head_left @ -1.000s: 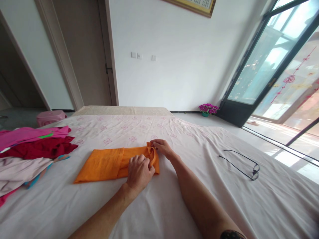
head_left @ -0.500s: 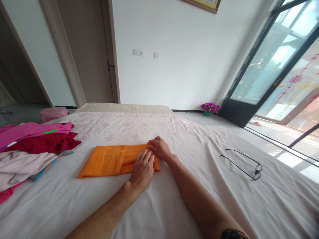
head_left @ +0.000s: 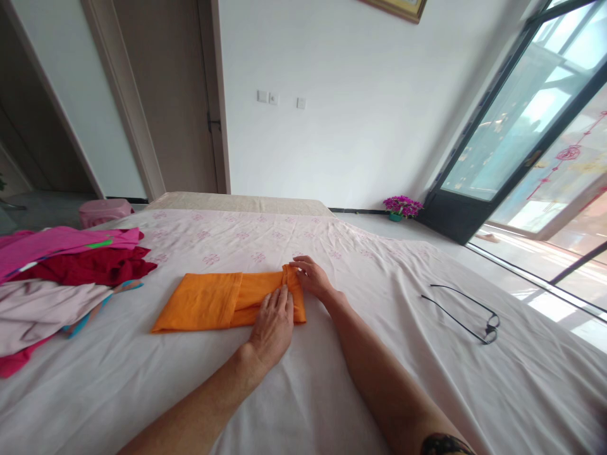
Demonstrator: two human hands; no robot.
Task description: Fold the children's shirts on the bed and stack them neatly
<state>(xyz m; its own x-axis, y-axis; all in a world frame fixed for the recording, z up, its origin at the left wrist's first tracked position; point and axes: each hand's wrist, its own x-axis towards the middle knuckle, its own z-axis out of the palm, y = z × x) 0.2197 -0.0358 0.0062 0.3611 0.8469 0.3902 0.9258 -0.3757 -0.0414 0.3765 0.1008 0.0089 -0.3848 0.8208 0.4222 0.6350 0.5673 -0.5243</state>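
Note:
A folded orange garment (head_left: 203, 300) lies flat on the white sheet in front of me, as a long strip with a narrow fold at its right end. My left hand (head_left: 274, 322) rests palm down on its near right part, fingers stretched out and pressing the fabric. At the far right corner is my right hand (head_left: 310, 277), its fingers apart and slightly bent, with the fingertips touching the small folded edge. The underside of the right hand's grip is partly hidden.
A heap of clothes (head_left: 71, 265) in pink, red and pale tones lies at the left. Black glasses (head_left: 488, 330) sit on the bed sheet (head_left: 379, 354) to the right. Beyond the bed are a pink stool (head_left: 105, 213), a potted purple flower (head_left: 402, 206) and a glass door (head_left: 512, 120).
My right hand has loosened and lifted slightly off the garment's right end, uncovering the narrow fold there. My left hand stays on the fabric, in nearly the same place.

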